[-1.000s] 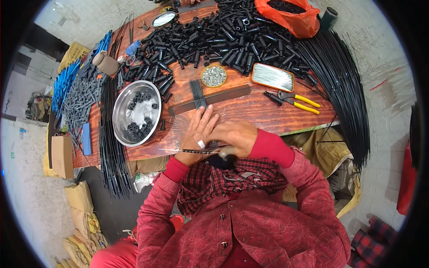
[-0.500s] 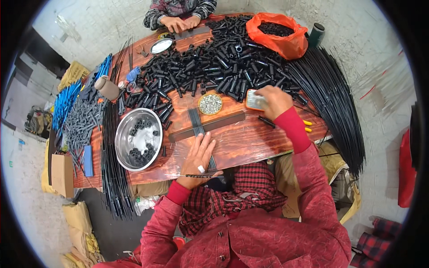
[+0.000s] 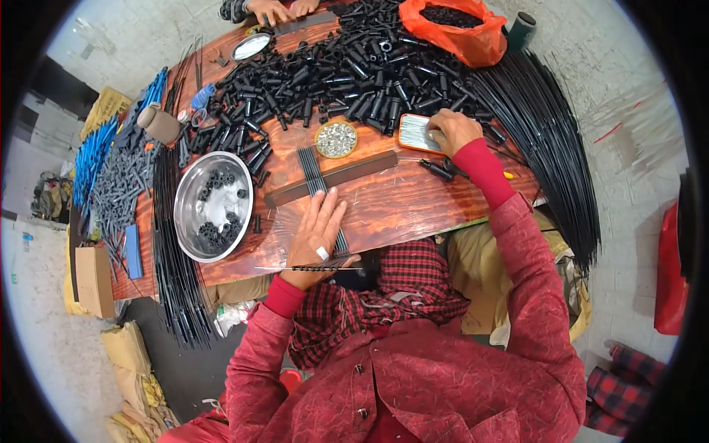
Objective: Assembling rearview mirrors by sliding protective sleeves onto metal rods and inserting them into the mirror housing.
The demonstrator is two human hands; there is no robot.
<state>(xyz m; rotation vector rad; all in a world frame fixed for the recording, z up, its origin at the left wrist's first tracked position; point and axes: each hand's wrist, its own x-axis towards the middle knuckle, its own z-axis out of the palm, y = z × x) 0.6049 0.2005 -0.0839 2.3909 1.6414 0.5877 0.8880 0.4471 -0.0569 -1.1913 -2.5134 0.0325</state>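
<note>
My left hand (image 3: 316, 230) lies flat, fingers stretched, on a row of thin black rods (image 3: 310, 164). The rods cross a long dark bar (image 3: 360, 169) on the table. By that hand's thumb and wrist lies a thin wire with a black twisted or beaded middle (image 3: 314, 268). My right hand (image 3: 456, 133) has its fingers bent together at the right end of a small orange-rimmed tray (image 3: 415, 131) of thin silvery pins. Its fingertips are partly hidden, and what they hold cannot be made out. A yellow-rimmed dish (image 3: 336, 139) of small metal pieces stands between the hands, beyond the bar.
A steel bowl (image 3: 185, 244) with black rings and white powder stands left. Black tubular parts (image 3: 354, 70) heap across the back, below an orange bag (image 3: 473, 46). Long black rods (image 3: 550, 140) fan out right. Another person's hands (image 3: 273, 10) work at the far edge.
My right hand has come down onto the right end of the pin tray. The left hand stays flat on the rods. The whole view has shifted, so the table sits higher in it.
</note>
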